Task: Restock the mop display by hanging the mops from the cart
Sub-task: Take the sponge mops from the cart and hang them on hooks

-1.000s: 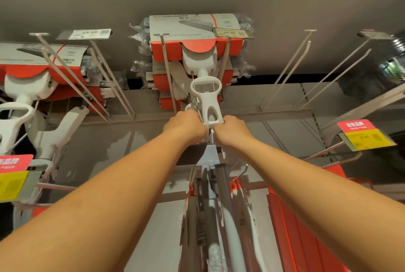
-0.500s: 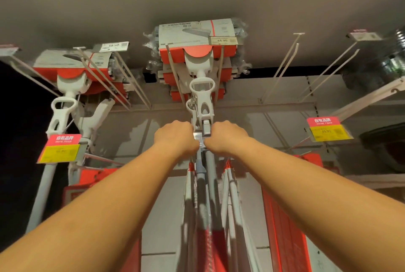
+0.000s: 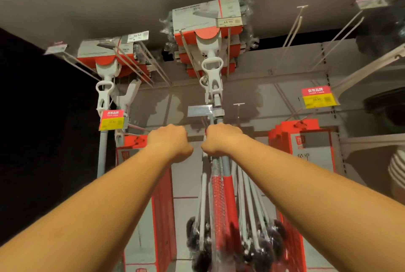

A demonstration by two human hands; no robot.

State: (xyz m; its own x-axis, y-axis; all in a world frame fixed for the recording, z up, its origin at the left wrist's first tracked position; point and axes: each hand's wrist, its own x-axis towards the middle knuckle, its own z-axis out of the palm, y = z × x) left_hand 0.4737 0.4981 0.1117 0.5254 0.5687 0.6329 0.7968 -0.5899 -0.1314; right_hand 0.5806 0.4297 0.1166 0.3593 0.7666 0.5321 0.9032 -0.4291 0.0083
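**Mop on the centre hook, both hands at the pole**

A grey shelf wall (image 3: 252, 100) rises in front of me under a dim ceiling, with long wire hooks (image 3: 293, 30) jutting out of it. The mop (image 3: 212, 78) hangs at the centre. Its boxed head is at the very top, its white loop grip is just below, and its pole runs straight down to my hands.

My right hand (image 3: 223, 140) is wrapped round that pole, just below a clear tag holder (image 3: 199, 110). The pole goes in above my knuckles and comes out under my wrist. My left hand (image 3: 169, 140) is bunched up just beside it, apart from the pole by a narrow gap. Its fingers face away from me, so I cannot tell whether they hold anything.

Below my wrists more poles (image 3: 247, 195) hang in a tight bundle, one in a red sleeve (image 3: 228, 195). Their dark ends, wrapped in plastic, blur at the bottom.

A white price tag (image 3: 228, 22) reading 44.90 sits on the front of the centre hook. To the left a second mop (image 3: 105, 63) hangs the same way, with a red-and-yellow tag (image 3: 111, 120) in front of its pole. A matching tag (image 3: 317, 97) juts out on the right, above a row of red boxes (image 3: 306, 138).
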